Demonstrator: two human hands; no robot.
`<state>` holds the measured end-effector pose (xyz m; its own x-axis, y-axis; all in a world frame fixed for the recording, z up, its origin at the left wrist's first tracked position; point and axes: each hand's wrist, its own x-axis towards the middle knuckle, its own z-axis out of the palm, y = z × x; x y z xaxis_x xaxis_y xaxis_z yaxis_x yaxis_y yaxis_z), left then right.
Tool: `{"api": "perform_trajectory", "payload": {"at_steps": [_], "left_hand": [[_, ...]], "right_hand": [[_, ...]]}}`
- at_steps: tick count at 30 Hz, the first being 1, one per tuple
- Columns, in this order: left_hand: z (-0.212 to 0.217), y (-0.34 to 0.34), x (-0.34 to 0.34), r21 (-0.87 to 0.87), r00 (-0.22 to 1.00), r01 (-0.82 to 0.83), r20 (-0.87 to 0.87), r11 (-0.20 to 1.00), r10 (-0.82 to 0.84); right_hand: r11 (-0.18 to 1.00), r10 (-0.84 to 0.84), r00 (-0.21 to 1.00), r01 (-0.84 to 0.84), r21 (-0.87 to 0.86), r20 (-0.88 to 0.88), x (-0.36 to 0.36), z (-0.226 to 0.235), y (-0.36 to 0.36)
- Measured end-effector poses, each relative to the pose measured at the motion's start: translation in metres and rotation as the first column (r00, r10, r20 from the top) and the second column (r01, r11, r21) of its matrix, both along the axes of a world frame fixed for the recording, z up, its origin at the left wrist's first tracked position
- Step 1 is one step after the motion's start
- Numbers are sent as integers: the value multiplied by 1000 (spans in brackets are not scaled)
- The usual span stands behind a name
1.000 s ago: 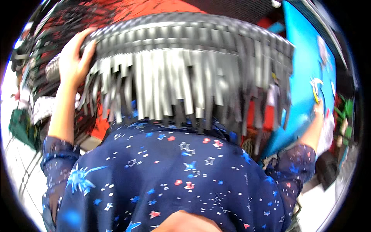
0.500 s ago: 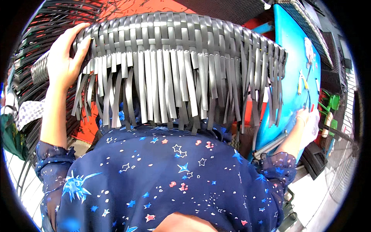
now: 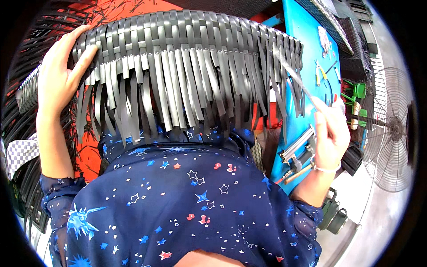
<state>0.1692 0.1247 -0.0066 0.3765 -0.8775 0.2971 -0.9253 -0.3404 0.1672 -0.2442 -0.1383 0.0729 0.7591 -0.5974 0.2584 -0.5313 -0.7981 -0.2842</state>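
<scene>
At the far left, a white-and-grey checked cloth (image 3: 22, 155) lies beside your forearm. Your left hand (image 3: 60, 75) is clamped on the left end of the wide black band woven from flat, shiny strips (image 3: 178, 33), with the thumb on its front face and the fingers over its upper edge. This band arches across the view in front of your chest.

The weaving in the upper part looks finished to me: the rows are tight and regular. Below it, the loose strip ends (image 3: 167, 93) hang as a fringe. Toward the left, some ends are short, but many are long, so I judge that a good part of the fringe is not yet secured.

On the right, your right hand (image 3: 329, 129) is closed around a slim, pale, pointed tool (image 3: 294, 73). Its tip is at the band's right part; I cannot tell if it touches. Behind, on the bright blue table (image 3: 291, 20), lie yellow-handled pliers (image 3: 319, 73).
</scene>
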Motion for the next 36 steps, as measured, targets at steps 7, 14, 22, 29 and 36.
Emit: {"api": "perform_trajectory", "payload": {"at_steps": [7, 14, 22, 29, 36], "left_hand": [[22, 10, 6, 66, 963, 266, -71, 962, -261], [29, 19, 5, 202, 981, 185, 27, 962, -194], [-4, 12, 1, 86, 995, 98, 24, 992, -100], [-5, -1, 3, 29, 990, 141, 24, 990, -142], [-7, -7, -2, 25, 990, 133, 47, 991, -134]], "right_hand": [[976, 61, 970, -107, -188, -235, 22, 16, 21], [977, -17, 940, -58, -207, -341, 27, 22, 36], [955, -57, 870, -95, -280, -491, 30, 34, 40], [951, -68, 826, -116, -287, -560, 42, 32, 45], [937, -57, 848, -137, -322, -527, 35, 21, 30]]}}
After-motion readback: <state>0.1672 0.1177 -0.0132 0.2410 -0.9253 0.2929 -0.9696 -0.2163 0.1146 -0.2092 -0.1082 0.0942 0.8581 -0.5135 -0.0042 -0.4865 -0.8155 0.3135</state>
